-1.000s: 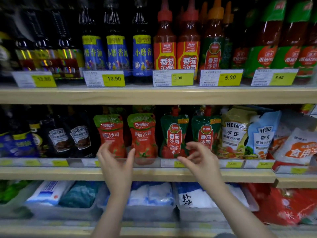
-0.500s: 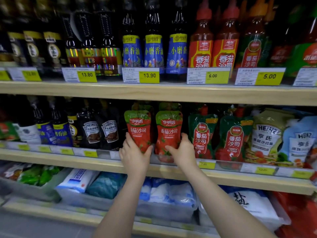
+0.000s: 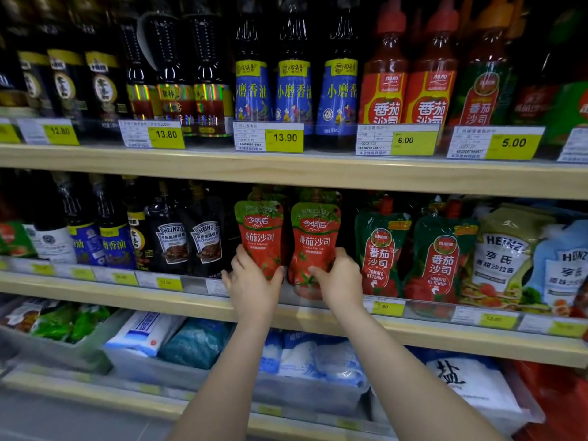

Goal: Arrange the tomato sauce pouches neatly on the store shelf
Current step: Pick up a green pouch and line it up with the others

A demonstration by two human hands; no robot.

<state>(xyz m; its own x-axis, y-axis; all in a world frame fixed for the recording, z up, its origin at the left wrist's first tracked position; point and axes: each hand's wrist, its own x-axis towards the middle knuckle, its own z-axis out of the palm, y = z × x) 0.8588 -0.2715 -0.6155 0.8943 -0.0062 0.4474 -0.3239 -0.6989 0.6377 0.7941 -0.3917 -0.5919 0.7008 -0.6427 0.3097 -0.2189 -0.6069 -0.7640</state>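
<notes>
Store aisle, wooden middle shelf [image 3: 318,316], yellow price tags along its edge. Two red tomato sauce pouches, upright side by side: left pouch [image 3: 261,230] grasped by left hand [image 3: 251,288]; right pouch [image 3: 313,237] grasped by right hand [image 3: 340,281]. Green ketchup pouches [image 3: 410,249] just right; dark Heinz bottles [image 3: 187,243] left.

Both bare forearms reach up and forward; the left hand [image 3: 251,288] and right hand [image 3: 340,281] curl closed, thumbs facing inward.
</notes>
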